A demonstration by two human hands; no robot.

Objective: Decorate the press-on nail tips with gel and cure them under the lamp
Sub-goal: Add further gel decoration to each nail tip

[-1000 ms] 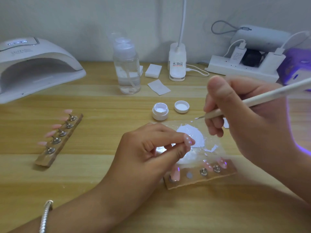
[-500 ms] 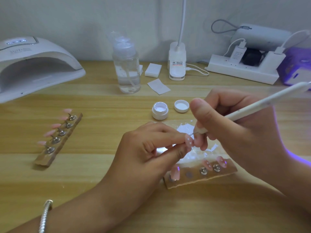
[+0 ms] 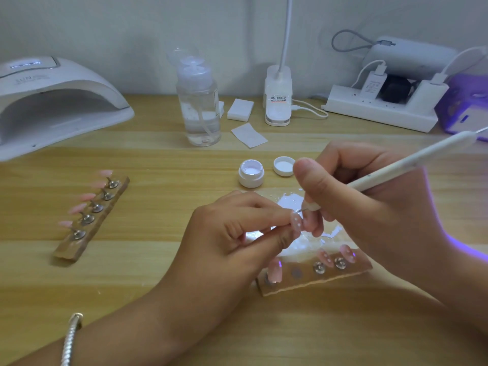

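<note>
Crowding the work, an open gel pot [image 3: 251,175] and its lid [image 3: 284,166] stand just behind, and a wooden holder strip [image 3: 314,276] lies just in front. The left hand [image 3: 237,233] pinches a pink nail tip [image 3: 296,223] in its grip above the gel-smeared sheet [image 3: 290,200]. The right hand [image 3: 369,212] clasps a white dotting pen [image 3: 412,162], its fine point at the nail's upper edge. On the table [image 3: 158,260], a second strip [image 3: 92,217] and the curing lamp [image 3: 52,101] sit well apart to the left.

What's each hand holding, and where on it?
Left hand pinches a nail tip by its base, between thumb and forefinger. Right hand grips the pen low, near its metal point.
</note>
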